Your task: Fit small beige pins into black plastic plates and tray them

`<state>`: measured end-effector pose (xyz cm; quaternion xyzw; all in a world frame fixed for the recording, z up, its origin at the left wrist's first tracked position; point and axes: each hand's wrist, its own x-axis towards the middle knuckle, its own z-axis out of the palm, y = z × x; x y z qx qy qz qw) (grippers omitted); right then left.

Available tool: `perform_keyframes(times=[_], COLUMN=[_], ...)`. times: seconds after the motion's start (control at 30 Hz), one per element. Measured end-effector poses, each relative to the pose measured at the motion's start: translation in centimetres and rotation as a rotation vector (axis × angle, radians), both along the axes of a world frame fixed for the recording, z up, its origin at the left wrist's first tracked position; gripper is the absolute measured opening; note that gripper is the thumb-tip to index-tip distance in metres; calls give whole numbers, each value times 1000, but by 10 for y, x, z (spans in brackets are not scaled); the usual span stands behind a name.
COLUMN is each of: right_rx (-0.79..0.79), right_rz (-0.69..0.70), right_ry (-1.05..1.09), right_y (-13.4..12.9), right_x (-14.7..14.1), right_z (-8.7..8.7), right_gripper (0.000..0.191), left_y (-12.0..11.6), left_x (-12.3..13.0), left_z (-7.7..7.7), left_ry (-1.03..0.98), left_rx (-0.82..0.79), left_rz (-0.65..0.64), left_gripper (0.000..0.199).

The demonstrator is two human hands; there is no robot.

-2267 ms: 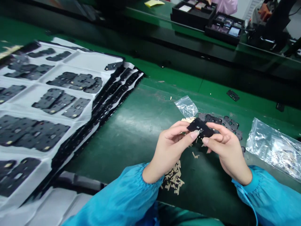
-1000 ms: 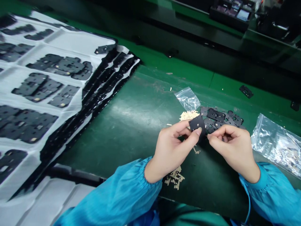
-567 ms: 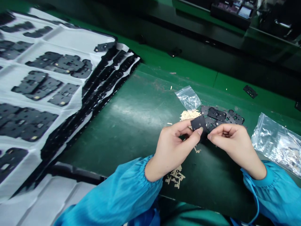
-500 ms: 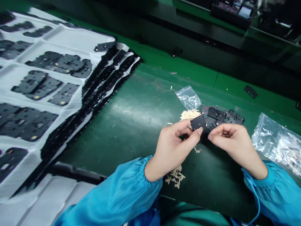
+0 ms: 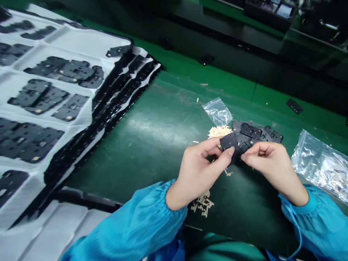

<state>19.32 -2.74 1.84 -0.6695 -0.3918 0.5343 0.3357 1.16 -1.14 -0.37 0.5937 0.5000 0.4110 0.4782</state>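
My left hand (image 5: 202, 170) grips a thin black plastic plate (image 5: 229, 142) between thumb and fingers, tilted above the green bench. Close to the plate's right edge, my right hand (image 5: 268, 159) is closed in a pinch; whatever its fingertips hold is too small to make out. Behind the hands lies a pile of black plates (image 5: 251, 131) with cut-outs. To its left is a heap of small cream-coloured pieces (image 5: 217, 131), partly hidden by my left hand. More tan scraps (image 5: 203, 204) lie beside my left wrist.
Stacked white-lined trays (image 5: 78, 40) with black plates in compartments fill the left side. A small clear zip bag (image 5: 218, 111) lies behind the cream heap, and a larger clear bag (image 5: 322, 166) of small parts at right. One loose black plate (image 5: 294, 106) lies farther back.
The view has shifted slightly, so the trays sit a little farther left. Both hands keep nearly the same pose at the black plate.
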Motion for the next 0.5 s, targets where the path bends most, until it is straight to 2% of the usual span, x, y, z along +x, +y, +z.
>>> perform_keyframes(times=[0.5], right_rx=[-30], right_rz=[-14], right_ry=[-14], right_y=[0], right_x=[-3], right_z=[2], right_gripper=[14], left_y=[0], left_x=[-1], left_z=[-1], left_ry=[15], left_rx=[7], left_rz=[-11], left_gripper=[16])
